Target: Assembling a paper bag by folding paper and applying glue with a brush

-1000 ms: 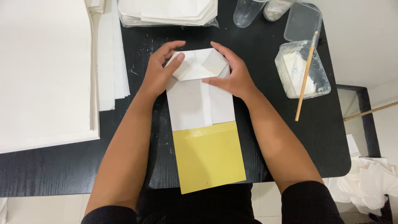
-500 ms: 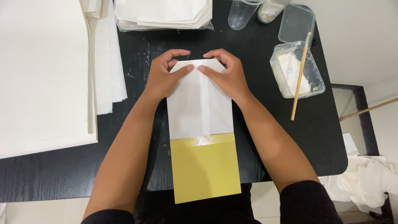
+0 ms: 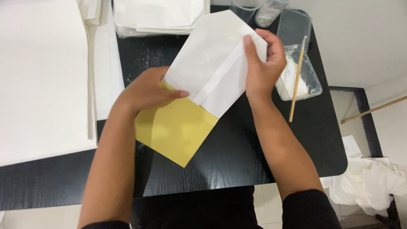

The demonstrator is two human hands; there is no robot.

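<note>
A: Black table (image 3: 237, 157), white floor beyond its right edge. Containers?

B: Clear tub (image 3: 299, 72) at the right rear, with white paste in it. A thin stick (image 3: 296, 80) leans across its rim, lower end down on the table. Two clear cups (image 3: 258, 10) at the rear edge; contents cannot be told.

A: Paper stock?

B: White sheets (image 3: 38, 72) stacked on the left, and a second pile (image 3: 157, 17) at the rear.

A: Grip?

B: Right hand (image 3: 263, 63) is closed on the upper right edge of the white bag (image 3: 212, 63), thumb in front, fingers behind. The bag is lifted and tilted, its pointed end toward the rear. Left hand (image 3: 146, 91) lies half open on the lower left side, thumb pressed flat on the white paper, fingers over the yellow card (image 3: 176, 127) that sticks out of the bag's lower end.

A: Card position?

B: Lower corner just above the table, near the front edge.
</note>
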